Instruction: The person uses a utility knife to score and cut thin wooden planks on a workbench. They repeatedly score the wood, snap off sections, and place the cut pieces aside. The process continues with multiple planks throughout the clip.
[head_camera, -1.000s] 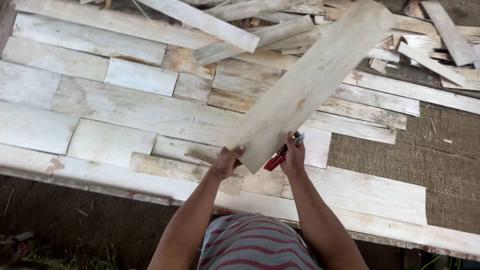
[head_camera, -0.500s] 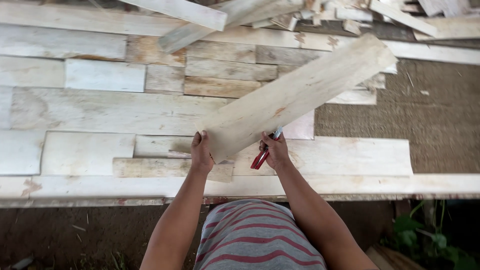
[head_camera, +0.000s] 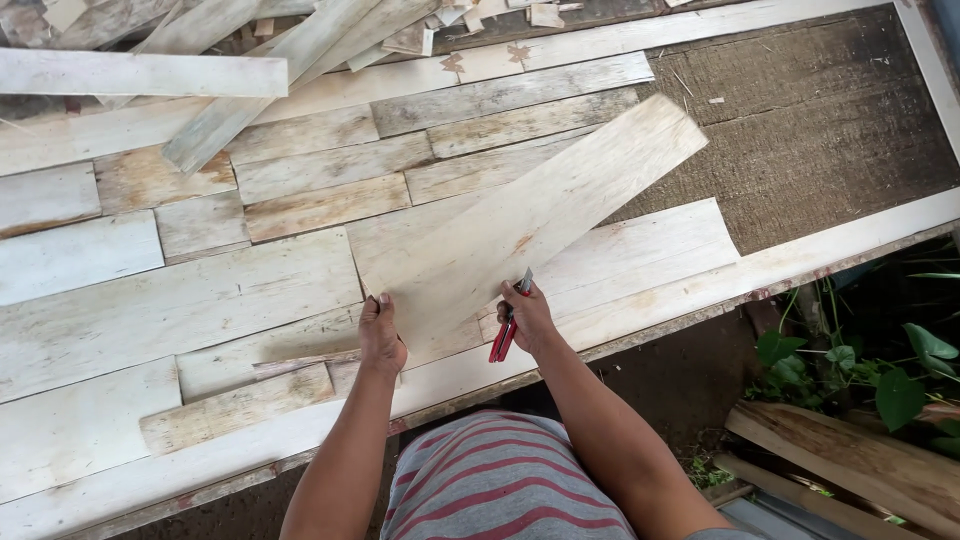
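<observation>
**Both hands steady a long pale board over a bed of laid planks**

Both hands grip the near end of a long pale board (head_camera: 530, 225) that slants from near centre up toward the far right. The left hand (head_camera: 381, 335) is closed on the board's near-left corner, fingers curled over the edge, apparently to keep that end from sliding. The right hand (head_camera: 527, 318) presses the near-right edge while also clutching a red-handled cutting tool (head_camera: 507, 328), so the tool stays ready without the board being let go.

Beneath lies a wide work surface (head_camera: 800, 255) covered with flat pale planks (head_camera: 180, 300) set edge to edge, with a bare brown patch (head_camera: 800, 120) at the far right. A loose heap of offcuts (head_camera: 250, 60) sits far left.

Whether the board rests on the planks or is lifted is hard to tell. The tool's blade is mostly hidden by the hand. Green plants (head_camera: 880, 370) show near right.
</observation>
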